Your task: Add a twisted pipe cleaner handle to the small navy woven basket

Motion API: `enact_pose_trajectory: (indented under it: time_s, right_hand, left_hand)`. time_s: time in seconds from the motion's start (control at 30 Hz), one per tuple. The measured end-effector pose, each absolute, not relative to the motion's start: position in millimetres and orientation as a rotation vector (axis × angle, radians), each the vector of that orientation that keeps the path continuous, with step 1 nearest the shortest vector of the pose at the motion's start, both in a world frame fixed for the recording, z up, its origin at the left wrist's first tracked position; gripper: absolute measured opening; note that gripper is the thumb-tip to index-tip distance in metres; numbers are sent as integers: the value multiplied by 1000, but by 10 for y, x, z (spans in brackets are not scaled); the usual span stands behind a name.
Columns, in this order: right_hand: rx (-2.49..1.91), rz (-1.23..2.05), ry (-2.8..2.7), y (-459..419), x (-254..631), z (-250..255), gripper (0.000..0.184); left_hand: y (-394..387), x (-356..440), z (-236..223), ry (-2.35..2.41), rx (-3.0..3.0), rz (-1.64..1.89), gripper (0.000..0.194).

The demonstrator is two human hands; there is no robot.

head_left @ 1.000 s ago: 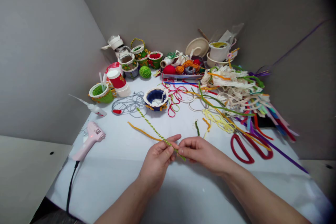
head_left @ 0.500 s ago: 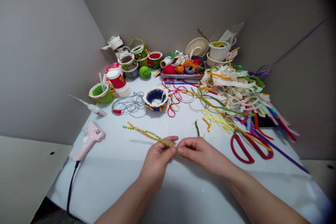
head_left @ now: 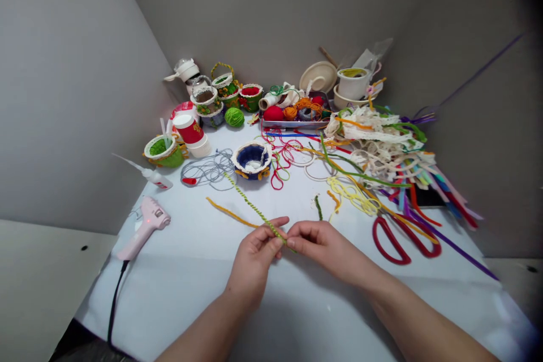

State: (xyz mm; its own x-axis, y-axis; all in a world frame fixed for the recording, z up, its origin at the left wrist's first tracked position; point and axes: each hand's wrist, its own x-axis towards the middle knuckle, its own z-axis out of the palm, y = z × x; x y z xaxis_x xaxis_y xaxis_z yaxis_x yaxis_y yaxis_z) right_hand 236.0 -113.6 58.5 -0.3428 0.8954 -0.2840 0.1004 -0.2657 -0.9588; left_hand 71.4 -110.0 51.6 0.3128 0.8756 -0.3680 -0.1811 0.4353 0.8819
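Head view: on the near side of the blue basket, I have the left hand pinching the twisted green strand, likely to steady it, while the right hand closes finely on its lower tip. An orange strand reaches the left fingers; I cannot tell whether they grip it. Fingertips hide the contact. Right of the basket, I can't make out the blades of the red scissors.

Soft, even light covers the white table, with a diffuse shadow below the hands. Beyond its right edge, the picture darkens; its far clutter looks slightly soft.
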Motion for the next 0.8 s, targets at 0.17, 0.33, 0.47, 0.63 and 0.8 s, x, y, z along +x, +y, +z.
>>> enact_pose_trajectory:
  time_s: [0.17, 0.33, 0.47, 0.63, 0.8]
  right_hand:
    - [-1430, 1383, -1505, -1165, 2325, 612, 20]
    - [-1423, 1455, -1500, -1185, 2319, 637, 20]
    - [-1327, 1596, -1438, -1169, 2350, 637, 25]
    - [-1232, 1757, -1369, -1144, 2394, 618, 32]
    - [-1166, 1877, -1282, -1126, 2407, 591, 30]
  left_hand:
    - [-1085, 739, 487, 1038, 799, 844, 20]
    - [-1079, 734, 464, 1013, 771, 862, 10]
    - [-1088, 717, 473, 1006, 769, 832, 6]
    - [-1100, 700, 485, 970, 777, 806, 4]
    - [-1114, 705, 481, 942, 775, 821, 7]
